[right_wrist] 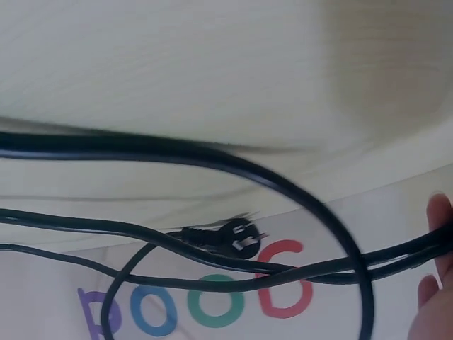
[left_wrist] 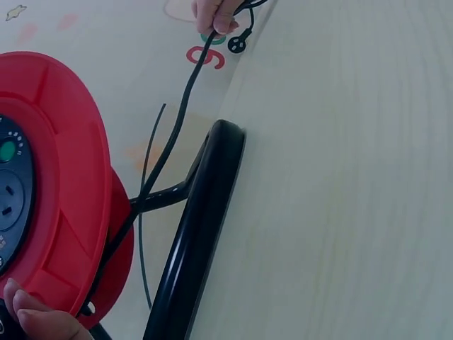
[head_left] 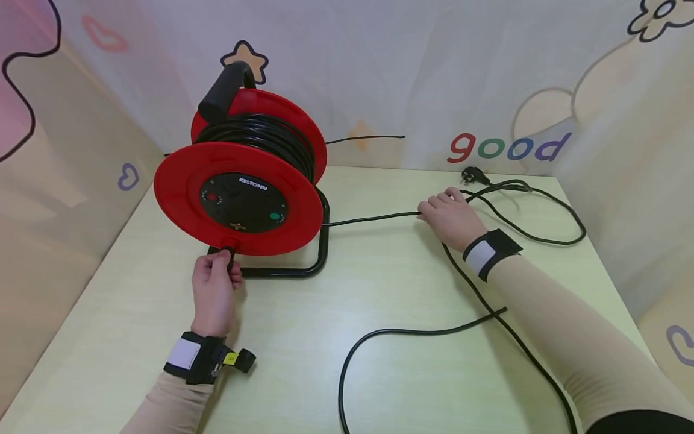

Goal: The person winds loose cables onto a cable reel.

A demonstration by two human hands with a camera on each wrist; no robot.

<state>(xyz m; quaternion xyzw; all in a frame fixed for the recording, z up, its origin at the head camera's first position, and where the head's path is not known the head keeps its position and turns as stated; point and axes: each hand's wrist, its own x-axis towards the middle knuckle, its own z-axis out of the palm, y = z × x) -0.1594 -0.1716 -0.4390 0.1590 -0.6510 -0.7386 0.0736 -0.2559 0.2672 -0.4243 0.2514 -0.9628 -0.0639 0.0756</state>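
A red cable reel (head_left: 181,196) with a black carrying handle (head_left: 222,96) and tubular stand (head_left: 282,273) stands on the left side of the table. My left hand (head_left: 213,295) pinches a small black crank knob at the bottom of its front disc; the fingers cover most of the knob. Black cable (head_left: 374,219) is wound on the drum and runs out to the right. There my right hand (head_left: 454,220) grips it, palm down, partly hiding it. In the right wrist view, cable strands (right_wrist: 396,258) pass into the fingers of that hand.
Beyond my right hand lies a loose cable loop (head_left: 580,223) with a black plug (head_left: 475,175) near the back edge. More cable (head_left: 347,361) curves over the table's front and under my right forearm. A printed curtain (head_left: 379,78) closes off the back and sides.
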